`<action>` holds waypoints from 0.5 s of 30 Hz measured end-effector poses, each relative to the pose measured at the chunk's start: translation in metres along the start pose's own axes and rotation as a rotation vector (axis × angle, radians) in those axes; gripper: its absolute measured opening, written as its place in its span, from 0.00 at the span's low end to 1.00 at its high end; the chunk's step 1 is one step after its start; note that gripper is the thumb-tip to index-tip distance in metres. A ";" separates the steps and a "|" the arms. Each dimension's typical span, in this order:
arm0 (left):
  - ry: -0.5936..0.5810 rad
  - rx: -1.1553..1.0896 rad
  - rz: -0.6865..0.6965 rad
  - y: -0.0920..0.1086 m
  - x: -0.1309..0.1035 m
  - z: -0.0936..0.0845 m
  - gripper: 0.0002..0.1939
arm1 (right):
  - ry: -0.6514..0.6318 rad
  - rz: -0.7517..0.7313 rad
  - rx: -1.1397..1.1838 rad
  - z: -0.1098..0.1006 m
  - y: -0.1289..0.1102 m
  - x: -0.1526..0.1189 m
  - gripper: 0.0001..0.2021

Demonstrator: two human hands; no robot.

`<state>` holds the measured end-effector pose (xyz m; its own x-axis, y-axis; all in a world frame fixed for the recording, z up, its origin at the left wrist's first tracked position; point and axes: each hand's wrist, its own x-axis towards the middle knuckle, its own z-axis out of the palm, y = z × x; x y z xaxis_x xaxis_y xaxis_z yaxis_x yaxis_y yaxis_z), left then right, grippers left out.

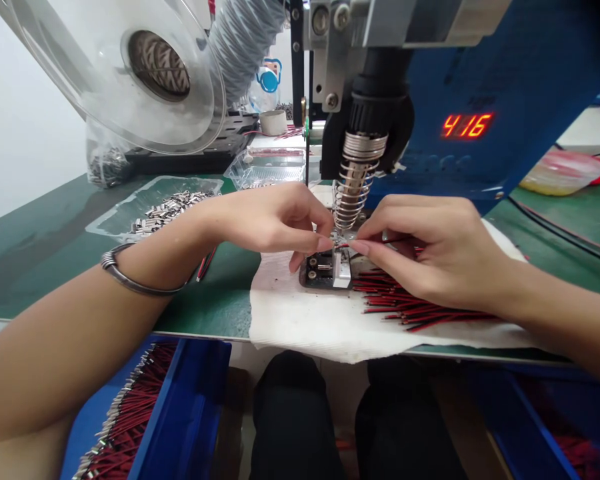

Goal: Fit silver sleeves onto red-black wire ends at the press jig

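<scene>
My right hand (430,247) pinches a thin red and black wire (399,241) between thumb and forefinger, its end reaching the small metal jig (342,270). On the jig's other side is my left hand (285,223), thumb and forefinger closed at its top; anything between those fingertips is too small to make out. Directly above the fingertips stands a soldering iron (357,175) with a coiled spring around it, pointing down at the jig. A pile of red and black wires (400,300) lies on a white cloth (300,313), partly beneath my right hand.
Behind my left wrist, a clear tray (105,217) holds small metal connectors (173,208). A blue machine (445,173) with a lit display stands behind my right hand. A clear fume hood (80,60) hangs at upper left. Below the table edge, a blue bin (180,400) contains wires with metal ends.
</scene>
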<state>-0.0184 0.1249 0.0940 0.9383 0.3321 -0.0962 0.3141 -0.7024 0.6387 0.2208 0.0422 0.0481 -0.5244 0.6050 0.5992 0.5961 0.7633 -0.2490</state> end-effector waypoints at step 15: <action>0.013 0.015 -0.003 0.001 0.000 0.000 0.14 | -0.003 0.097 -0.022 0.004 -0.005 -0.002 0.08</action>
<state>-0.0181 0.1245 0.0946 0.9355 0.3422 -0.0876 0.3188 -0.7111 0.6267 0.2159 0.0384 0.0450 -0.4651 0.6765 0.5710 0.6571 0.6960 -0.2894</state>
